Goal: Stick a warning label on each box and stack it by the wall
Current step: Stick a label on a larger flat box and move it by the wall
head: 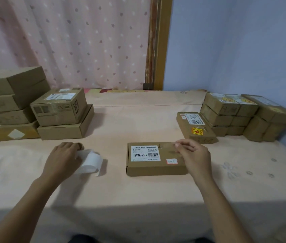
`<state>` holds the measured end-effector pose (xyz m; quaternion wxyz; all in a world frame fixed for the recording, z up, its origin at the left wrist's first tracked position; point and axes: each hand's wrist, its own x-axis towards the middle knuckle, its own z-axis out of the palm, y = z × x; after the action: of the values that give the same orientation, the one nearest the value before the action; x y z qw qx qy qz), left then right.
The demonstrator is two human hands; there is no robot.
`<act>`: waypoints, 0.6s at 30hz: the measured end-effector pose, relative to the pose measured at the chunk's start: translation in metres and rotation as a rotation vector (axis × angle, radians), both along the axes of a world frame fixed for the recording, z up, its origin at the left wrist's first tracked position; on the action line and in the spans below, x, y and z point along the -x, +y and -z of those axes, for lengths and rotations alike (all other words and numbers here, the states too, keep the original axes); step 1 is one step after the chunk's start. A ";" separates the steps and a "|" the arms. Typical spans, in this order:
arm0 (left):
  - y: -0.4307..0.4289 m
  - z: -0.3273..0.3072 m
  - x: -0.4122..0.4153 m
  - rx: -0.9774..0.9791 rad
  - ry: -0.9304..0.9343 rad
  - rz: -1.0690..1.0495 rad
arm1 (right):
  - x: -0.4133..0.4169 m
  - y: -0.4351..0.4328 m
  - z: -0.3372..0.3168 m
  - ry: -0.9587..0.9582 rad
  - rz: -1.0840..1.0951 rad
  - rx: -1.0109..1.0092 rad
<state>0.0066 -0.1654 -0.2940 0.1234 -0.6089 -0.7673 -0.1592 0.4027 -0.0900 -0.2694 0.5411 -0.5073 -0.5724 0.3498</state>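
Surface: bed [138, 199] under a peach sheet. Behind it, pink spotted curtain [86, 41] on the left, wooden frame [163, 41] in the middle, pale blue wall [235, 41] on the right.

Left pile [7, 102]: four cardboard boxes stacked at the far left edge. Just beside them, a taller carton [60, 107] sits on a flat carton [65, 130].

Right stack [226, 111]: boxes piled in columns against the blue wall, the top ones showing yellow-orange stickers. A single flat box [187, 127] lies touching the front of this stack; it bears an orange warning label [197, 132] near its front end.

Work box [147, 170]: flat cardboard, lying centre front on the sheet, well apart from both piles. White printed label [145, 153] on the left half of its lid, reading "12V4A-5525". Small red-edged sticker [172, 161] near the front right of the lid.

Label roll [91, 162]: white paper, partly unrolled, lying on the sheet left of the work box.

Left hand [63, 155]: palm down on the roll's left end, fingers curled over it; grip grasping the roll.

Right hand [195, 155]: over the far right corner of the work box, thumb and forefinger drawn together. Blurred; cannot tell whether the grip holds anything.
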 end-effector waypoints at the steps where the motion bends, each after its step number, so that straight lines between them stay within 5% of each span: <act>1: 0.001 -0.002 -0.003 0.004 -0.017 -0.008 | -0.006 0.001 0.004 -0.029 0.023 -0.004; 10: -0.001 -0.043 -0.053 -0.198 -0.045 0.070 | -0.025 -0.009 0.034 -0.383 0.112 -0.054; 18: 0.022 -0.035 -0.175 -0.124 -0.121 0.589 | -0.021 -0.024 0.051 -0.671 0.174 -0.236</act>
<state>0.1817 -0.1431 -0.2588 0.0629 -0.7860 -0.5525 -0.2703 0.4233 -0.1138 -0.3204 0.4056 -0.5745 -0.7093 0.0481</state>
